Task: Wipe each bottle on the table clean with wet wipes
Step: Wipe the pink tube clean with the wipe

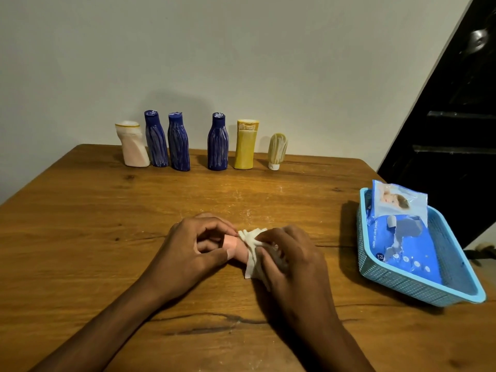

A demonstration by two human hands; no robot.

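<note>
Domestic room, probably a home, worn brown wooden table [107,237] against plain pale painted wall [241,49], dim indoor light, toiletry-type plastic bottles in a row [178,142], light-blue plastic mesh basket [418,291] holding baby-wipe packs [400,204]

Our two bare forearms, no sleeves in view, our left hand [197,244] and right hand [291,257] bare too (no rings, watch or gloves showing)

The tabletop [80,237] is varnished wood — grained, knotted, faintly glossy. The basket [408,285] near its right edge is perforated blue plastic; the wipe packs [402,245] inside are shiny film. The wet wipe [252,253] looks soft, matt, crumpled.
</note>
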